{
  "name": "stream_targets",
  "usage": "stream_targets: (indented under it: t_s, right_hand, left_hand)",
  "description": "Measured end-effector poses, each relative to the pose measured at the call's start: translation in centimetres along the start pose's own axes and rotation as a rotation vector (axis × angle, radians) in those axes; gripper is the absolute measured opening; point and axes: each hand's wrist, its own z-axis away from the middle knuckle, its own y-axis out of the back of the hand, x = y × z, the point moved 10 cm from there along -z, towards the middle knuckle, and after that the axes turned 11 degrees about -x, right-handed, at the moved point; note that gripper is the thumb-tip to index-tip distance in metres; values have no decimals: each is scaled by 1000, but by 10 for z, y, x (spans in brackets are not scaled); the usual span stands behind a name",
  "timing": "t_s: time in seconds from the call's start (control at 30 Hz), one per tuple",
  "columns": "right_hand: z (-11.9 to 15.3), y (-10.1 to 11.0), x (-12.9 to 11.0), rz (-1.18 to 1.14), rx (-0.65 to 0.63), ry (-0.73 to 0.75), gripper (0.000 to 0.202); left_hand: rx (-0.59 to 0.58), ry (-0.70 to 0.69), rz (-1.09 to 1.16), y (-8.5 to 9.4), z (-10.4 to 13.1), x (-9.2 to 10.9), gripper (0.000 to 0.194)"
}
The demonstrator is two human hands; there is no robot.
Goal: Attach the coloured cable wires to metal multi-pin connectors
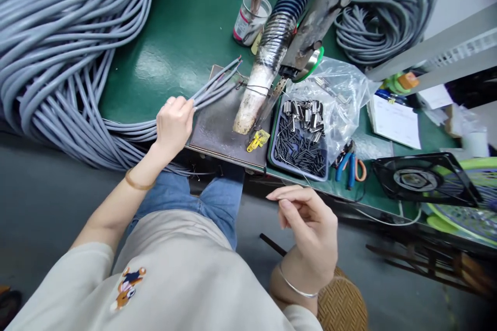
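Observation:
My left hand [174, 121] is closed round several grey cables [217, 87], whose stripped ends with thin coloured wires point up and right over a dark board [217, 129]. The cables run back left into a big grey cable pile [77, 26]. My right hand [306, 222] is raised in front of the table edge, its fingers bent and thumb near the forefinger; a thin strand seems to rise from the fingertips, too fine to make out. Right of the board stands a tray [324, 173] of metal connectors [306, 114] and small black sleeves [298, 152].
A duct hose [272, 36] and a clamped soldering tool [310, 31] reach down over the board. Yellow tags [258, 140], a jar [250, 20], pliers [351, 168], a plastic bag [345, 93], a fan [423, 178] and a cable coil [384, 20] lie about. Below right is a woven stool [341, 302].

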Motion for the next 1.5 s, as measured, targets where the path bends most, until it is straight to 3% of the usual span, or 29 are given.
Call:
stream_targets:
  t_s: [0.1, 0.17, 0.27, 0.3, 0.33, 0.37, 0.4, 0.43, 0.5, 0.57, 0.63, 0.73, 0.83, 0.9, 1.0, 1.1, 1.27, 1.43, 1.5]
  right_hand:
    - [-2, -7, -1, -26, -64, -12, 9]
    - [-4, -10, -4, -43, -84, 5, 10]
    - [-5, -13, -8, -78, -91, 18, 11]
    - [-5, -13, -7, -92, -82, 13, 11]
    - [-4, -11, -6, -105, -58, 7, 11]
    - [-3, -8, -4, -115, -18, 5, 10]
    - [0, -3, -2, -117, 39, 11, 9]
    - [2, 3, 0, -111, 108, 21, 8]
    - [9, 14, 3, -78, 244, 47, 7]
    - [14, 20, 6, -35, 333, 57, 9]
    - [15, 21, 10, -2, 363, 61, 12]
    - [13, 21, 12, 41, 379, 75, 15]
    - [11, 23, 11, 95, 413, 103, 16]
    - [9, 23, 7, 130, 438, 133, 16]
    - [3, 21, 2, 215, 471, 150, 18]
    - [-11, 11, 6, 268, 431, 92, 21]
    - [-37, -14, 30, 122, 239, -22, 24]
    - [-46, -27, 59, -138, 148, -105, 15]
    - [-48, -32, 66, -210, 117, -121, 14]
  left_hand:
    - [115, 92, 144, 9, -27, -28, 15]
    - [251, 154, 277, 23, -33, -44, 13]
    - [516, 186, 580, 55, -18, -52, 12]
    - [560, 158, 711, 64, -10, -48, 14]
    - [522, 112, 836, 68, -6, -39, 18]
    - [423, 54, 947, 69, -3, -26, 20]
    - [202, -13, 1028, 62, -2, -4, 22]
    - [-76, -68, 1061, 48, 3, 23, 21]
    - [-688, -217, 1014, 11, 37, 78, 16]
    - [-1081, -348, 936, -12, 78, 111, 15]
    - [-1260, -423, 883, -23, 100, 123, 15]
    - [-1359, -384, 967, -19, 101, 125, 21]
    - [-1293, -170, 1191, -5, 81, 116, 24]
    - [-1179, 15, 1356, -5, 72, 107, 25]
    - [-992, 267, 1468, -25, 73, 92, 28]
    - [-866, 405, 1441, -47, 78, 81, 32]
    - [-723, 423, 1309, -55, 70, 77, 26]
    - [-560, 260, 1011, -40, 58, 84, 15]
    - [-544, 180, 914, -35, 56, 91, 15]
